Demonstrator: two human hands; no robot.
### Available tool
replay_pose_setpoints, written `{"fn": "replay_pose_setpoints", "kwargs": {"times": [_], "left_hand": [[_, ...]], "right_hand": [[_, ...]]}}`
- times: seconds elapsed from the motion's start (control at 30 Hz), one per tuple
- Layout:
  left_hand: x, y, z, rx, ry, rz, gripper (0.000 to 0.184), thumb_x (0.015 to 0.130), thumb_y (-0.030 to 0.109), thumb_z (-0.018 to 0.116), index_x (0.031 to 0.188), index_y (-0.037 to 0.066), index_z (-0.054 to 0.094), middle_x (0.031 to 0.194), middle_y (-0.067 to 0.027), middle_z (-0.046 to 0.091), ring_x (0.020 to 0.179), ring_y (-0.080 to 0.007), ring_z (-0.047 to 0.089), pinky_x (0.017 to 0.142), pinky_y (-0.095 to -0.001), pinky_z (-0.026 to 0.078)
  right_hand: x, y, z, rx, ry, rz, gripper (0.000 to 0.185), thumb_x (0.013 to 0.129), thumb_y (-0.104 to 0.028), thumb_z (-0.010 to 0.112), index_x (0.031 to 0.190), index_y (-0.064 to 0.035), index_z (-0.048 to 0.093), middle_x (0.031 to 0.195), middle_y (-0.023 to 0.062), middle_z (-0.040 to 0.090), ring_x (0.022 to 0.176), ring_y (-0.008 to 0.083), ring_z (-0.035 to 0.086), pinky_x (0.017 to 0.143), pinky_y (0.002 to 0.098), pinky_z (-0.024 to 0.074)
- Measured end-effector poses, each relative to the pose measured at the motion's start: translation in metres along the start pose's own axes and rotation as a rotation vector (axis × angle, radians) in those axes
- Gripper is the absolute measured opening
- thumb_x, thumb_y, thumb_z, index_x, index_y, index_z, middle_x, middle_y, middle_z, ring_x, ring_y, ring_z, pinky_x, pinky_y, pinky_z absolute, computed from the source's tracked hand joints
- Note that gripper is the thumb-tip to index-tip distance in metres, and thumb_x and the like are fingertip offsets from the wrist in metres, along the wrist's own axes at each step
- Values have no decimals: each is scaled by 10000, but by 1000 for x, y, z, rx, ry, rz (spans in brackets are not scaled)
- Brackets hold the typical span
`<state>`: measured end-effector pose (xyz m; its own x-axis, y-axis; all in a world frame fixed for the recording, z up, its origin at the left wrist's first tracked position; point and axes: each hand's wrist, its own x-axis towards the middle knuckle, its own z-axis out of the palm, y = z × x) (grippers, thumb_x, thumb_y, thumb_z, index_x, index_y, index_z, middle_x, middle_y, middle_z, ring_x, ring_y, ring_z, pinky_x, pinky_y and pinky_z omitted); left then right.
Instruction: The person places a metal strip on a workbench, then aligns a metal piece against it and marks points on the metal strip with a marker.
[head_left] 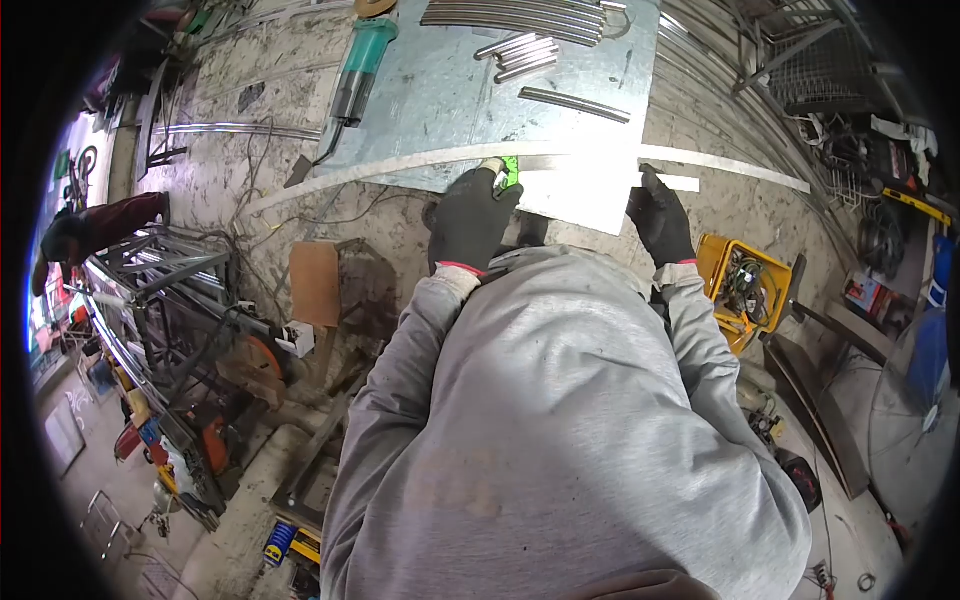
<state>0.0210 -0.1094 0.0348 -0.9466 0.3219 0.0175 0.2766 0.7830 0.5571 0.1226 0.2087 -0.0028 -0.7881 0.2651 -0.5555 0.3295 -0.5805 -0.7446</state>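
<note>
A long, pale flat metal strip (pixel 400 163) lies across the metal-topped table (pixel 420 110), reaching past both its sides. My left hand (pixel 470 218), in a black glove, is closed around a bright green object (pixel 511 172) at the near side of the strip; its kind is partly hidden. My right hand (pixel 662 218), gloved too, has its fingers curled at a short pale metal strip (pixel 682 184) just below the long one. Strong glare at the table's near right corner hides the edges between the hands.
A green angle grinder (pixel 365 60) lies at the table's left side. Metal tubes (pixel 520 55) and longer bars (pixel 515 18) rest farther back. A yellow crate (pixel 745 285) of tools stands right, a brown stool (pixel 315 284) left. Another person (pixel 90 235) is at far left.
</note>
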Motion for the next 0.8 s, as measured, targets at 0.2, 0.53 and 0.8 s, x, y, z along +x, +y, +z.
{"fn": "replay_pose_setpoints", "kwargs": {"times": [0.2, 0.53, 0.8], "left_hand": [[2, 12, -10, -9, -62, -63, 448, 982, 383, 805, 1300, 74, 746, 1144, -193, 794, 1073, -404, 759, 929, -516, 593], [2, 10, -7, 1, -14, -35, 433, 982, 408, 795, 1283, 98, 759, 1098, -173, 798, 1014, -391, 770, 866, -520, 597], [1, -27, -12, 58, 7, 193, 424, 1016, 326, 774, 1318, 30, 748, 1049, -172, 806, 904, -355, 768, 793, -473, 604]], "right_hand": [[0, 3, -1, 15, 21, -36, 592, 1116, -469, 714, 1514, -35, 664, 1180, 56, 760, 1119, 204, 708, 1061, 395, 559], [6, 11, -9, 1, 14, -80, 553, 1136, -439, 692, 1479, -6, 681, 1114, 63, 743, 1001, 173, 700, 988, 359, 603], [10, 17, -18, -132, 63, -105, 457, 1101, -411, 750, 1293, 4, 734, 1090, 49, 757, 961, 165, 716, 935, 352, 626]]}}
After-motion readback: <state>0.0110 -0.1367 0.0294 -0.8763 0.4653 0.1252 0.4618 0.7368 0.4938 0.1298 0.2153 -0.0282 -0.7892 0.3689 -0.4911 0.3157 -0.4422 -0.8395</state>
